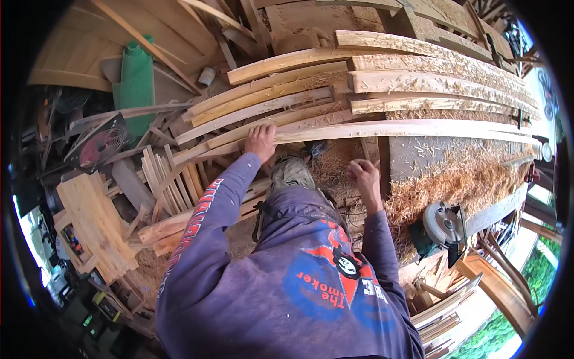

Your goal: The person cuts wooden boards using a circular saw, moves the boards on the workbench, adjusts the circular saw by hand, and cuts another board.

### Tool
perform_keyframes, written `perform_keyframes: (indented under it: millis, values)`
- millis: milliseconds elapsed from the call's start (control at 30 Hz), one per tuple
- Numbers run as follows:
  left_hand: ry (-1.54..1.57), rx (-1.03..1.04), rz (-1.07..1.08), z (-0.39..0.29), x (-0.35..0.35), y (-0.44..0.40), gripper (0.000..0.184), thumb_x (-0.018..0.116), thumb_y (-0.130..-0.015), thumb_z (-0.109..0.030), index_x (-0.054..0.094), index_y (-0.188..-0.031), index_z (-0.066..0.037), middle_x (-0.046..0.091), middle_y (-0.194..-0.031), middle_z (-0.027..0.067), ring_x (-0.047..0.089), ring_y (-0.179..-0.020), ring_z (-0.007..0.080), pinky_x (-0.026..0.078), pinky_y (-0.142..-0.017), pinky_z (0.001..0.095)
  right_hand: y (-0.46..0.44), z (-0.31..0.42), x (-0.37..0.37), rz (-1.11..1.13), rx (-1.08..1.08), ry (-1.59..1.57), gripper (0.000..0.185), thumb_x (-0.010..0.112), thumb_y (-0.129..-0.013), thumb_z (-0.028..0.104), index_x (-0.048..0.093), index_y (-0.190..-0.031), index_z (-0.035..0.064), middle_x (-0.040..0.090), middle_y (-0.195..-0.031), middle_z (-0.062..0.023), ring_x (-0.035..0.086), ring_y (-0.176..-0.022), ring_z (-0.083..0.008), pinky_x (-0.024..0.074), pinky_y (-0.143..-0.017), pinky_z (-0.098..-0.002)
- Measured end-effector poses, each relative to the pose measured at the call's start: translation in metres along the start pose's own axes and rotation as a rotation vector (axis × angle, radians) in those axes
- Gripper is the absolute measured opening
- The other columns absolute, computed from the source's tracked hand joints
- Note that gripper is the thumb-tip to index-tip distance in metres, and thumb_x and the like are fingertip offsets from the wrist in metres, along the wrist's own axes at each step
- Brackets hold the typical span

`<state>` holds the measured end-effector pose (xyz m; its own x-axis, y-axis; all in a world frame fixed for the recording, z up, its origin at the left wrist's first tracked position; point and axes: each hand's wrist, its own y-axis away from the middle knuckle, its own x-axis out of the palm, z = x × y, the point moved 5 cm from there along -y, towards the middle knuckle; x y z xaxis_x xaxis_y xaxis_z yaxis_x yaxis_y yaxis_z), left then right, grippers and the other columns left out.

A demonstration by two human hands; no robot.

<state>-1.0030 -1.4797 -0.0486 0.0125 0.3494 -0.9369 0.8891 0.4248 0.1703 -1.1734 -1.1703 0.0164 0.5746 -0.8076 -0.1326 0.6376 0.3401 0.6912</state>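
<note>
Left hand (260, 142) is closed over the long strip (406, 128) at its left part, fingers together and bent over the wood, thumb side hard to make out; the strip lies in front of the person, running right over the near edge of the bench (412, 158); right hand (364, 178) hangs just short of the strip, fingers loosely curled, cannot tell whether it pinches anything; progress, as a judgement: a good deal of wood cutting looks done, since shavings (466, 191) lie thick over the bench, and the strip's lit face looks smooth and mostly bare of them; the thick boards (430, 82) behind it lie in a row, strewn with curls, and the thinner boards (257, 112) beside them carry some too; which of these are finished and which are left cannot be told; the power saw (444, 224) sits on the near right, apart from both hands; work on the strip itself seems unfinished, as a hand is on it.
</note>
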Motion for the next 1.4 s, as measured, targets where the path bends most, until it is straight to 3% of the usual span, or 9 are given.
perform_keyframes:
  millis: [133,267,367,533,800,900,1200,1300,1400]
  values:
    - [0.005,0.017,-0.004,-0.002,-0.019,0.010,0.049,0.069,-0.080,-0.012,0.056,-0.127,-0.007,0.064,-0.110,0.0172,0.062,-0.103,0.0398,0.052,-0.086,0.0510,0.022,-0.028,-0.016,-0.072,0.110,-0.183,0.034,0.068,-0.098,0.029,0.066,-0.110,-0.0025,0.072,-0.093,-0.0098,0.066,-0.074,-0.0128,0.0564,-0.065,-0.0279]
    - [-0.011,0.105,0.098,0.005,-0.018,0.037,0.060,0.069,-0.087,-0.014,0.048,-0.143,-0.007,0.054,-0.138,0.0248,0.059,-0.118,0.0429,0.052,-0.091,0.0533,0.016,-0.013,-0.048,-0.271,0.068,-0.395,0.046,0.063,-0.101,0.040,0.057,-0.124,0.0003,0.066,-0.091,-0.0065,0.064,-0.073,-0.0126,0.0539,-0.063,-0.0284]
    - [0.069,0.102,0.312,-0.029,-0.041,0.059,0.062,0.080,-0.080,-0.032,0.054,-0.131,-0.009,0.071,-0.087,0.0218,0.070,-0.080,0.0450,0.055,-0.074,0.0556,-0.003,0.014,-0.065,-0.392,-0.084,-0.427,0.056,0.062,-0.101,0.044,0.053,-0.131,-0.0026,0.067,-0.102,-0.0110,0.065,-0.089,-0.0151,0.0538,-0.069,-0.0302]
    - [0.139,0.077,0.094,-0.056,-0.041,0.097,0.036,0.074,-0.079,-0.020,0.063,-0.112,-0.014,0.072,-0.093,0.0182,0.069,-0.082,0.0448,0.055,-0.072,0.0552,-0.013,0.034,-0.064,-0.629,-0.112,-0.204,0.066,0.074,-0.088,0.033,0.047,-0.124,-0.0157,0.067,-0.111,-0.0285,0.066,-0.107,-0.0362,0.0523,-0.094,-0.0433]
    - [0.253,0.015,0.100,-0.026,0.027,0.082,0.043,0.073,-0.077,-0.019,0.059,-0.117,-0.020,0.071,-0.088,0.0208,0.069,-0.083,0.0459,0.054,-0.073,0.0569,-0.029,0.055,-0.086,-0.486,-0.394,0.022,0.053,0.074,-0.084,0.027,0.056,-0.120,-0.0085,0.068,-0.108,-0.0338,0.068,-0.106,-0.0442,0.0548,-0.091,-0.0469]
    - [0.159,0.136,0.134,-0.014,0.032,0.060,0.053,0.077,-0.073,-0.021,0.057,-0.121,-0.020,0.071,-0.095,0.0200,0.069,-0.087,0.0450,0.054,-0.075,0.0560,-0.042,0.041,-0.097,-0.315,-0.350,0.745,0.041,0.057,-0.093,0.034,0.071,-0.089,-0.0048,0.068,-0.077,-0.0300,0.068,-0.072,-0.0480,0.0570,-0.067,-0.0521]
    - [-0.074,-0.033,0.332,-0.024,-0.023,-0.012,0.095,0.083,-0.080,-0.038,0.034,-0.149,0.005,0.057,-0.132,0.0312,0.057,-0.120,0.0485,0.047,-0.101,0.0510,0.061,-0.049,-0.038,-0.223,-0.155,0.257,0.043,0.060,-0.094,0.037,0.073,-0.089,-0.0035,0.071,-0.084,-0.0265,0.071,-0.082,-0.0423,0.0540,-0.077,-0.0508]
    - [-0.200,0.220,0.295,-0.082,-0.065,-0.033,0.105,0.086,-0.076,-0.032,0.025,-0.154,0.000,0.033,-0.151,0.0299,0.036,-0.138,0.0482,0.031,-0.115,0.0547,0.108,-0.099,-0.013,-0.136,-0.030,0.216,0.042,0.060,-0.093,0.037,0.073,-0.100,-0.0016,0.073,-0.091,-0.0252,0.071,-0.089,-0.0415,0.0538,-0.081,-0.0496]
    - [-0.036,0.646,0.124,-0.151,-0.061,-0.028,0.100,0.084,-0.078,-0.032,0.028,-0.154,-0.001,0.036,-0.150,0.0281,0.036,-0.139,0.0454,0.028,-0.116,0.0565,0.149,-0.140,-0.009,-0.144,0.042,0.135,0.043,0.061,-0.093,0.040,0.073,-0.107,0.0008,0.072,-0.104,-0.0254,0.069,-0.100,-0.0414,0.0527,-0.088,-0.0477]
